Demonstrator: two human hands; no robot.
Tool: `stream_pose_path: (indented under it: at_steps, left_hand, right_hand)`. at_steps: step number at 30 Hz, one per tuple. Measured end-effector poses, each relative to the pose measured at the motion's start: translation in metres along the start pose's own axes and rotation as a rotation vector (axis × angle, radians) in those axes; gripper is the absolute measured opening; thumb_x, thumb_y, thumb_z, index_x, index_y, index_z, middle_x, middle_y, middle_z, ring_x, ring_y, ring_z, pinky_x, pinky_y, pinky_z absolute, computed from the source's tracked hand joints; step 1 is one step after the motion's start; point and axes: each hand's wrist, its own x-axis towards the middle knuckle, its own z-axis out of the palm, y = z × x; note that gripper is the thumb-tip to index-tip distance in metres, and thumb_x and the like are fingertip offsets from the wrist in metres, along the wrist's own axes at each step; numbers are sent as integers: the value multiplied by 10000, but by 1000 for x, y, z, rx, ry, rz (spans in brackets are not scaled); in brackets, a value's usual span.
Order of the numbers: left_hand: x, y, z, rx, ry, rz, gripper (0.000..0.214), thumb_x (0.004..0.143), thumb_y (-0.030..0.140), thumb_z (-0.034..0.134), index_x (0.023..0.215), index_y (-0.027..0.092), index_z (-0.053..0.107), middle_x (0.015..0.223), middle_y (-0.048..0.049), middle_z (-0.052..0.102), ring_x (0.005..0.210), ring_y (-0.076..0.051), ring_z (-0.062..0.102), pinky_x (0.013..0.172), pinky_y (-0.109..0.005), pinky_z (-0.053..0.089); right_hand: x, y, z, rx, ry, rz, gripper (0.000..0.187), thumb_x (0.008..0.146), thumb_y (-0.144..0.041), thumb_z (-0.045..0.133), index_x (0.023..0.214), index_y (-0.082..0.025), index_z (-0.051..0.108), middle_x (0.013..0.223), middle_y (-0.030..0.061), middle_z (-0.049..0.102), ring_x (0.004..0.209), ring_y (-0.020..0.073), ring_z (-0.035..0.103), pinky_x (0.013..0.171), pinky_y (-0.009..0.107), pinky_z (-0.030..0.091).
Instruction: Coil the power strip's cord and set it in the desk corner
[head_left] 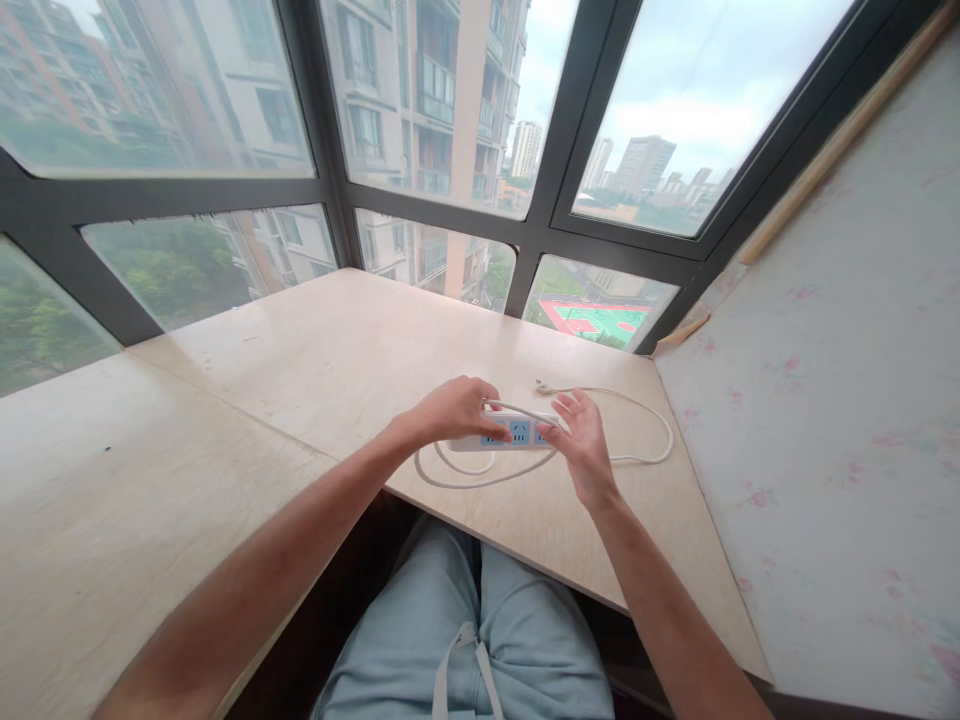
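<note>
A white power strip (519,433) with blue socket faces lies on the pale ledge, partly covered by both hands. Its white cord (480,486) curves in loops in front of it, and a stretch of the cord spans the gap between my hands above the strip. My left hand (454,408) is over the strip's left end, with the cord between its thumb and fingers. At the right end, my right hand (583,445) has the cord in the crook of the thumb, its other fingers loosely curled. On the ledge behind, the cord's plug (541,387) lies loose.
The stone-like ledge (247,400) runs along dark-framed windows (442,195), with a seam on the left. A flowered wall (810,440) bounds the right side. The ledge's front edge is just above my legs (465,620). More cord bends toward the wall.
</note>
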Motion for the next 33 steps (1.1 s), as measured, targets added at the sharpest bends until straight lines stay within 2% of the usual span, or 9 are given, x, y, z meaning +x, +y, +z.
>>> stream_pose_path:
  at_steps: [3, 6, 9, 11, 13, 16, 20, 26, 33]
  left_hand:
    - [4, 11, 1, 102, -48, -14, 384, 633, 527, 716, 707, 154, 660, 624, -25, 597, 569, -139, 511, 504, -252, 276]
    - [8, 26, 3, 202, -120, 17, 349, 620, 490, 720, 752, 171, 672, 676, -34, 627, 611, -162, 546, 515, -261, 290]
    - [8, 39, 3, 289, -177, 65, 439, 590, 470, 736, 906, 176, 655, 829, -52, 667, 695, -193, 587, 533, -265, 318]
    - [7, 42, 3, 323, -208, 62, 561, 578, 492, 737, 1020, 171, 610, 909, -70, 670, 742, -213, 600, 556, -266, 341]
    - [5, 39, 2, 329, -234, 44, 655, 566, 515, 740, 1095, 171, 567, 946, -84, 666, 786, -230, 605, 590, -269, 366]
    - [2, 29, 2, 211, -263, 56, 738, 516, 521, 781, 1127, 180, 544, 926, -77, 659, 797, -233, 608, 610, -270, 388]
    - [-1, 13, 1, -129, -243, 91, 742, 493, 477, 826, 1107, 172, 544, 925, -68, 637, 795, -207, 609, 614, -258, 421]
    - [-10, -16, 1, -633, -113, 21, 600, 680, 506, 741, 1110, 135, 547, 837, -70, 630, 696, -154, 582, 615, -259, 428]
    - [-19, -44, 48, -1329, -86, 89, 561, 809, 660, 513, 1048, 160, 601, 751, -34, 563, 773, -189, 619, 867, -398, 464]
  right_hand:
    - [1, -23, -9, -432, -240, -237, 842, 699, -416, 778, 1411, -251, 359, 1499, 112, 332, 1401, 277, 295, 1161, 496, 222]
    - [4, -49, -3, -692, -535, -292, 867, 702, -467, 765, 1440, -249, 366, 1491, 115, 357, 1398, 311, 293, 1157, 502, 221]
    - [13, -58, 5, -683, -770, -73, 1057, 634, -479, 812, 1496, -243, 247, 1417, 150, 440, 1272, 328, 463, 1033, 488, 398]
    - [22, -56, 6, -604, -913, 141, 1074, 623, -461, 825, 1487, -218, 236, 1272, 143, 555, 1057, 276, 604, 862, 405, 507]
    - [28, -52, 3, -529, -1072, 275, 866, 685, -463, 785, 1395, -169, 386, 1070, 94, 637, 866, 204, 631, 730, 310, 513]
    - [28, -47, -3, -467, -1253, 276, 458, 822, -479, 646, 1117, -130, 621, 900, 47, 647, 802, 166, 595, 705, 260, 473]
    - [19, -47, -10, -426, -1170, 214, 401, 865, -486, 579, 1071, -156, 674, 928, 40, 653, 804, 165, 579, 700, 243, 450]
    - [17, -57, -24, -568, -909, 65, 388, 898, -512, 518, 972, -158, 659, 840, 35, 630, 719, 152, 538, 602, 223, 408]
    - [23, -87, -38, -607, -649, -94, 438, 916, -556, 459, 920, -158, 643, 758, 34, 591, 656, 150, 509, 568, 244, 384]
